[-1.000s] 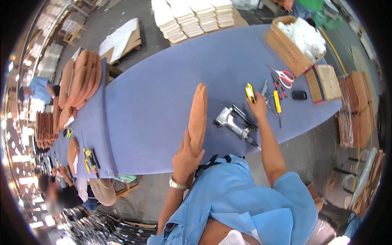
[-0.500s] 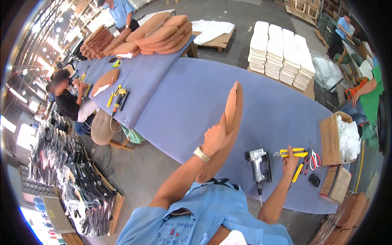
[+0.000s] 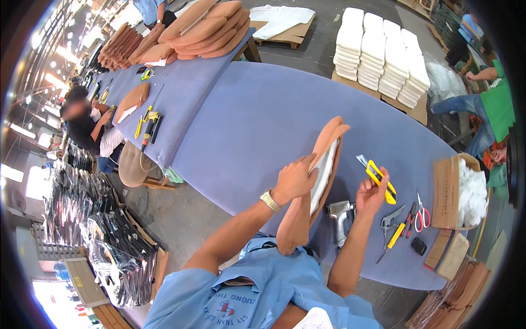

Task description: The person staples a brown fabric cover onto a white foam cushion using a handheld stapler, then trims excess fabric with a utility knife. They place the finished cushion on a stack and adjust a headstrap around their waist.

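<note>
From the cushion, the staple gun lies on the surface at five o'clock, the scissors between three and four, beside the carton, which probably rests there too. Stacked pads stand beyond at one; piled cushions lie at eleven, on the adjoining surface.

brown cushion on edge, gaping, white inside; yellow knife tilted, blade out

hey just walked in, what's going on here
A person grips a brown cushion with the left hand, standing it on edge; its cover is open along one side, showing white inside. The right hand holds a yellow cutter, apart from the cushion. On the blue table, a staple gun lies between the cushion and the right forearm, with scissors farther right.
</note>
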Demonstrator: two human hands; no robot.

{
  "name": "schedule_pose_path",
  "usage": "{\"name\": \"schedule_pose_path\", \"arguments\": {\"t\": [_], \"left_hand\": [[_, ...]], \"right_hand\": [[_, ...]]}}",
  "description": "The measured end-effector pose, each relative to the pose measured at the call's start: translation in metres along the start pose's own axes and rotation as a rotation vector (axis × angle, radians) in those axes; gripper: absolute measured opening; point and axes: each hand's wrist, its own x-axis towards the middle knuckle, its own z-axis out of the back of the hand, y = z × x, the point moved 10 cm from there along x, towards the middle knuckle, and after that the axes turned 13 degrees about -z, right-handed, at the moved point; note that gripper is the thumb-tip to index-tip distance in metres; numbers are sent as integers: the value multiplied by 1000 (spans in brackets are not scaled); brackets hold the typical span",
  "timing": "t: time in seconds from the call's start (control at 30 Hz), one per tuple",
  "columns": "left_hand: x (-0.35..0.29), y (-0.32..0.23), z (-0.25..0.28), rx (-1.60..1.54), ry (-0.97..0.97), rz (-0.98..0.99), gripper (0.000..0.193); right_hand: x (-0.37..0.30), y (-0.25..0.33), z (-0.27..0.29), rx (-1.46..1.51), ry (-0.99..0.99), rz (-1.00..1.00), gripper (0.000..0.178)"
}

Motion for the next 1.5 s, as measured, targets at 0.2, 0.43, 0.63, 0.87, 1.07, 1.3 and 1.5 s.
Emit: {"name": "schedule_pose_path", "arguments": {"t": [0.2, 0.43, 0.63, 0.87, 1.07, 1.3, 1.5], "left_hand": [[98, -32, 7, 187, -8, -183, 61], [134, -33, -5, 59, -16, -537, 53], [144, -27, -12, -13, -2, -393, 29], [143, -52, -13, 269, -48, -334, 31], [156, -51, -22, 375, 86, -151, 35], [145, -54, -16, 320, -76, -320, 36], [135, -32, -13, 275, 95, 23, 33]], "right_hand": [[15, 20, 24, 187, -28, 108, 17], [34, 7, -22, 51, 36, 79, 40], [37, 3, -29, -327, -146, 160, 40], [35, -14, -47, -332, -305, 203, 35], [40, -27, -47, -277, -342, 305, 33], [39, -39, -54, -296, -377, 291, 35], [40, -41, -59, -359, -395, 222, 35]]}}
